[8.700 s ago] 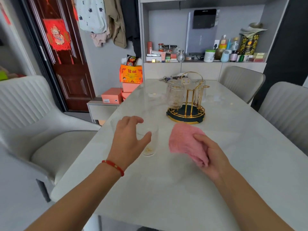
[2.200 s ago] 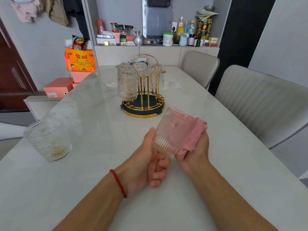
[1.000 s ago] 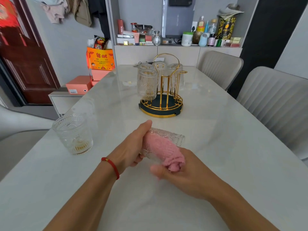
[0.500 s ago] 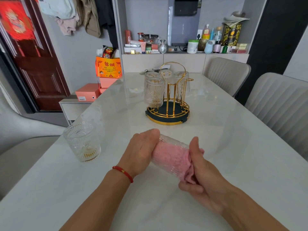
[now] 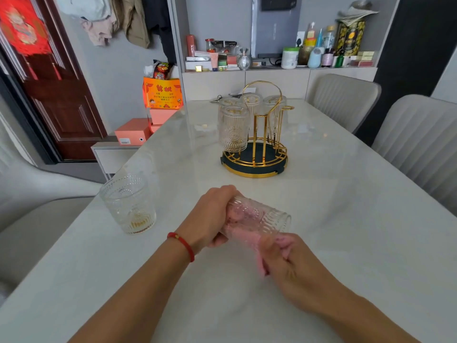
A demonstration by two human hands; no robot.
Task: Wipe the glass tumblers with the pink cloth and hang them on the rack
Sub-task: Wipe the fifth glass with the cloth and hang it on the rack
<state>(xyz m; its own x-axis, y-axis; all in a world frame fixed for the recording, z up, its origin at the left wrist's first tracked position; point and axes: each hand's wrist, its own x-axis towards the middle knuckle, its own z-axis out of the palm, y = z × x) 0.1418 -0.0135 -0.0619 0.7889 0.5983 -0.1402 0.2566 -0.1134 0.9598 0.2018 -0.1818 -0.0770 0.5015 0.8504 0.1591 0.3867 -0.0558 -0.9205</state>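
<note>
My left hand grips the base end of a ribbed glass tumbler held on its side above the table. The pink cloth fills the inside of the glass and trails out of its mouth. My right hand pinches the cloth just below the rim; it is blurred. A second tumbler stands upright at the table's left edge. The gold rack on a dark round base stands mid-table with several tumblers hung upside down on it.
The white marble table has grey chairs along its right side and one at the left. A shelf of bottles and boxes lies beyond the far end. Orange boxes sit on a low cabinet at the left.
My right hand has dropped below the glass mouth with the cloth, so the rim now shows bare. The left hand keeps its grip on the base.
</note>
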